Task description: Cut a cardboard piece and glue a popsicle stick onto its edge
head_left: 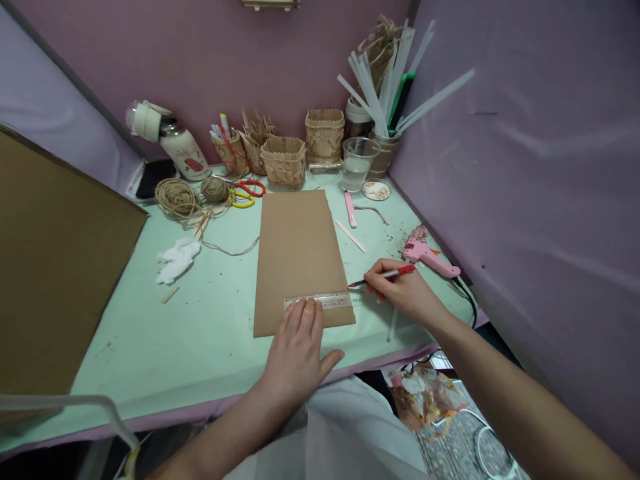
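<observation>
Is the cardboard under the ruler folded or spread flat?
Spread flat: the cardboard shows no fold, with the ruler and left hand atop it.

Clear cup (355, 179), part-filled. Left of cup: woven baskets (283, 170); farther left, coiled twine (176, 199), pale bottle (184, 155). Right-behind cup: pot of white sticks (386, 159). Front-right of cup: pink glue gun (429, 257).

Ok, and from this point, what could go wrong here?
The left hand presses the clear ruler near one end, so its other end, by the pen, might pivot on the cardboard. The pink glue gun lies near the right hand, its cord close to the forearm; a sweep could snag it. The open cup of liquid could spill if knocked.
</observation>
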### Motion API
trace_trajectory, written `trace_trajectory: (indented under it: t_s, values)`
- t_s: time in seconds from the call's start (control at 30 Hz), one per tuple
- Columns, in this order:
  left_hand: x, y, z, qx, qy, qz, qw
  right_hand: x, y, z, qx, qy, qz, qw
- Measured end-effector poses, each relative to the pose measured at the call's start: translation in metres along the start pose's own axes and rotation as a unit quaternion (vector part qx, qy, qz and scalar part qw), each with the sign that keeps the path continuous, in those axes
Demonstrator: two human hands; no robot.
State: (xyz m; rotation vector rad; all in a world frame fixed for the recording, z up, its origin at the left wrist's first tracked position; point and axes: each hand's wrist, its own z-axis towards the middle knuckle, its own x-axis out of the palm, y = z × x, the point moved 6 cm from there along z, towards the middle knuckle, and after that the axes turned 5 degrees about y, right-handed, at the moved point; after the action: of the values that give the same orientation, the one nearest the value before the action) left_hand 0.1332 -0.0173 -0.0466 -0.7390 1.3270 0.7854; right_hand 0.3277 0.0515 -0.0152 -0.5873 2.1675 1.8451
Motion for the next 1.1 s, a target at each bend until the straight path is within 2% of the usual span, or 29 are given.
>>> trace_trajectory:
  t_s: [0.17,0.23,0.33,0.4,0.5,0.77,1.1]
  values:
    - [0.003,0.001,-0.002,-0.005,-0.004,-0.019,1.0,-0.003,-0.003,-0.015,-0.046,-0.058,0.009,0.997]
    - [0.004,0.001,-0.003,-0.009,-0.009,-0.026,1.0,0.004,-0.004,-0.022,-0.102,-0.058,-0.034,0.993]
    - [0.004,0.002,-0.004,-0.012,-0.027,-0.031,0.999,0.019,0.0,-0.035,-0.225,-0.059,-0.192,0.954]
    - [0.002,0.002,-0.006,-0.007,-0.045,-0.034,0.998,0.028,0.0,-0.041,-0.272,-0.061,-0.276,0.92]
    - [0.0,0.002,-0.008,0.002,-0.064,-0.039,0.997,0.035,-0.004,-0.045,-0.281,-0.064,-0.321,0.902]
    - [-0.004,0.002,-0.008,0.015,-0.085,-0.035,0.996,0.037,-0.007,-0.048,-0.273,-0.067,-0.312,0.908]
    - [-0.005,0.001,-0.008,-0.003,-0.07,-0.032,0.997,0.039,-0.007,-0.05,-0.291,-0.076,-0.313,0.901]
